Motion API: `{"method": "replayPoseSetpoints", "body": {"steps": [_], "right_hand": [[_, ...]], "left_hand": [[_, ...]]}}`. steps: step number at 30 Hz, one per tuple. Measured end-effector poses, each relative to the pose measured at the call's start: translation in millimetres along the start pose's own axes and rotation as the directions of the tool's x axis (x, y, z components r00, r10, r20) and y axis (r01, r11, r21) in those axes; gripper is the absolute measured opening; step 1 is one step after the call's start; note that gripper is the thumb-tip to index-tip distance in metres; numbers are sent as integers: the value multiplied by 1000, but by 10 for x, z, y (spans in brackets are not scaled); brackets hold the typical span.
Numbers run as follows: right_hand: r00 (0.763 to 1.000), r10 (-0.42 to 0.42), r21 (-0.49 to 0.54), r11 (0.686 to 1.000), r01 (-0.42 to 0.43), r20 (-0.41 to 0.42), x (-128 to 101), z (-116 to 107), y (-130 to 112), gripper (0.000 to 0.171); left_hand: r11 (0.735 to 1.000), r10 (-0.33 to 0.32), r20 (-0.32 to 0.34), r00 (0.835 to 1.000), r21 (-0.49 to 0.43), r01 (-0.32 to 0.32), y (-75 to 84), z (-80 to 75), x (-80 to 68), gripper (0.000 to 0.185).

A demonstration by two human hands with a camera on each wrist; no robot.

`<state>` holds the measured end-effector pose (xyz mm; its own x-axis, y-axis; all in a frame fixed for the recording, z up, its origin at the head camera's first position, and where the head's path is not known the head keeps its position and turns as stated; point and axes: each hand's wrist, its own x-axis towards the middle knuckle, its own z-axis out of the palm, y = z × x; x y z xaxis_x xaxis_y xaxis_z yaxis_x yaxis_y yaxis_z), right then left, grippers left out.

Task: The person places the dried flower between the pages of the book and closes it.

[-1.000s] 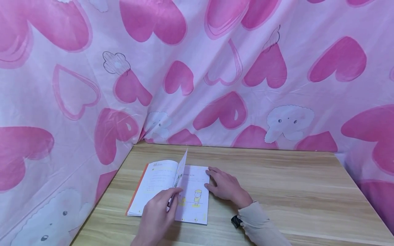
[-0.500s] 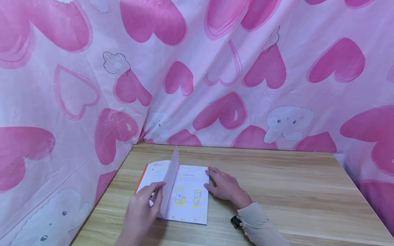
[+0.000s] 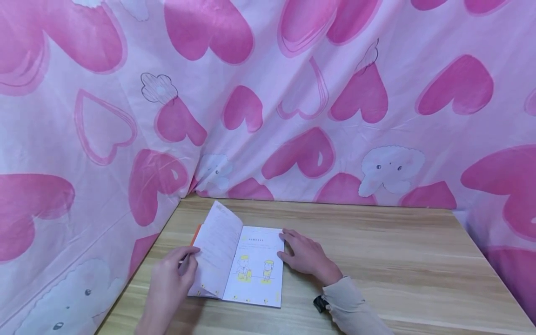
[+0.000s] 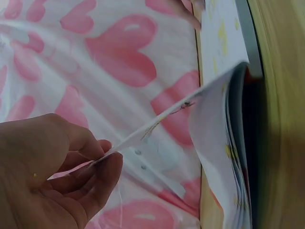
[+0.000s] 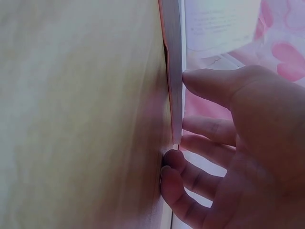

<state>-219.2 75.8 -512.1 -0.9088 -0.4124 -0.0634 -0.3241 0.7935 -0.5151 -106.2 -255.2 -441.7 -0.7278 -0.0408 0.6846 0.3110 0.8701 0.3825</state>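
An open book [image 3: 258, 293] with an orange cover lies on the table, its right page showing two line-drawn figures with yellow parts. One page [image 3: 217, 246] stands raised and leans over to the left. My left hand [image 3: 172, 272] pinches this page's outer edge between thumb and fingers; in the left wrist view the page [image 4: 162, 112] stretches taut from the fingertips to the spine. My right hand [image 3: 307, 257] rests at the book's right edge with fingers spread. In the right wrist view the thumb [image 5: 209, 83] touches the page side, and two fingers curl beside the page block's corner.
The wooden table [image 3: 377, 260] extends to the right of the book. A pink heart-patterned cloth [image 3: 293, 93] hangs behind and on both sides. A small black item [image 3: 320, 304] sits at the right sleeve's cuff.
My left hand has moved left, swinging the page from near upright over to the left side. The right page's figures have come into full view. My right hand stays in place.
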Motion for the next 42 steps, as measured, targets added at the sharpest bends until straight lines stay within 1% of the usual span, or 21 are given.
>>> {"method": "replayPoseSetpoints", "body": {"steps": [3,6,13,16,18,19,20,22,24,26,27,31,37,40,42], "right_hand": [[1000,-4,0,1000,4,-2,-9,-1,-1,64],[1000,-5,-2,1000,5,-4,-15,-5,-3,64],[1000,-4,5,1000,4,-6,-30,-8,-17,64],[1000,-14,8,1000,14,-12,-40,-9,-21,64],[1000,-15,7,1000,15,-14,-41,-7,-18,64],[1000,-16,7,1000,16,-16,-41,-7,-17,64],[1000,-18,8,1000,18,-18,-41,-5,-14,64],[1000,-14,8,1000,15,-20,-38,-5,-11,64],[1000,-18,8,1000,18,-25,-38,-5,-4,64],[999,-20,8,1000,20,-26,-38,-7,3,64],[1000,-18,8,1000,19,-26,-37,-9,5,64],[1000,-16,10,1000,16,-20,-27,-5,15,64],[1000,-18,15,1000,19,-18,-17,-6,17,64],[1000,-16,11,1000,16,-16,-18,-8,15,64],[1000,-18,7,1000,18,-14,-20,-11,15,65]], "left_hand": [[999,-43,13,999,18,43,-82,-7,-10,28],[997,-71,31,997,33,70,-157,-11,-21,26],[992,-115,61,991,67,111,-303,4,-71,23],[985,-157,101,982,84,149,-356,17,-95,15],[976,-208,154,966,104,193,-389,20,-109,12],[970,-235,187,954,114,216,-407,18,-113,14],[961,-268,224,937,128,244,-423,17,-117,16],[942,-333,301,894,147,302,-454,15,-122,21],[926,-377,359,854,168,338,-494,23,-128,24],[914,-406,398,823,182,363,-539,47,-139,25],[911,-412,410,814,184,369,-560,62,-145,25],[906,-424,428,798,194,377,-634,123,-185,22],[902,-431,457,778,187,390,-670,196,-227,21],[897,-440,474,763,191,399,-672,227,-227,21],[891,-452,482,750,209,403,-664,243,-226,22]]}}
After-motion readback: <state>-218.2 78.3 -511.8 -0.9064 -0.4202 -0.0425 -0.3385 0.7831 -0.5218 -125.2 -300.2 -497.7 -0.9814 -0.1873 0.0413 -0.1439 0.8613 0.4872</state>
